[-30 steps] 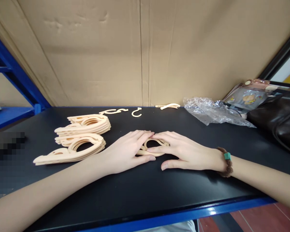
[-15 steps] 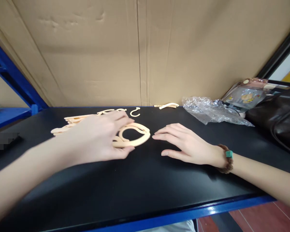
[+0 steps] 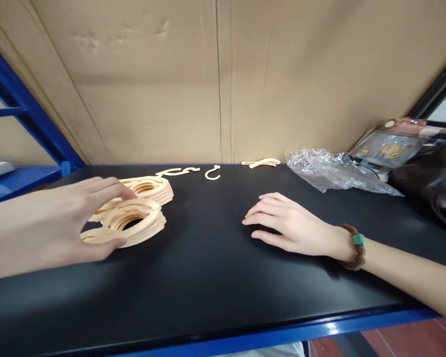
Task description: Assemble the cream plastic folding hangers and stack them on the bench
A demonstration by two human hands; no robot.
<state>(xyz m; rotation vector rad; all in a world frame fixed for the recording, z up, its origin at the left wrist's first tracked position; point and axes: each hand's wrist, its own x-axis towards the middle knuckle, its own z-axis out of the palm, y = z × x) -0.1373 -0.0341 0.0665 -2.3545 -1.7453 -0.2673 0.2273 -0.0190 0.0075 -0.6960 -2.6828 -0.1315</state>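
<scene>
My left hand is at the left of the black table, thumb and fingers closed around a folded cream plastic hanger on top of the front stack. Part of that stack is hidden by my hand. Just behind it, a second stack of cream folded hangers stands on the table. My right hand lies on the table to the right with its fingers loosely stretched out and nothing in them. On that wrist is a fuzzy brown band with a green tag.
A loose cream hook and other hanger pieces lie toward the back of the black table. More cream parts rest by the cardboard wall. Crumpled clear plastic and a dark bag sit at right.
My left hand has carried a folded hanger from the middle leftward onto the front stack. My right hand stays nearly still. The view has shifted slightly.
</scene>
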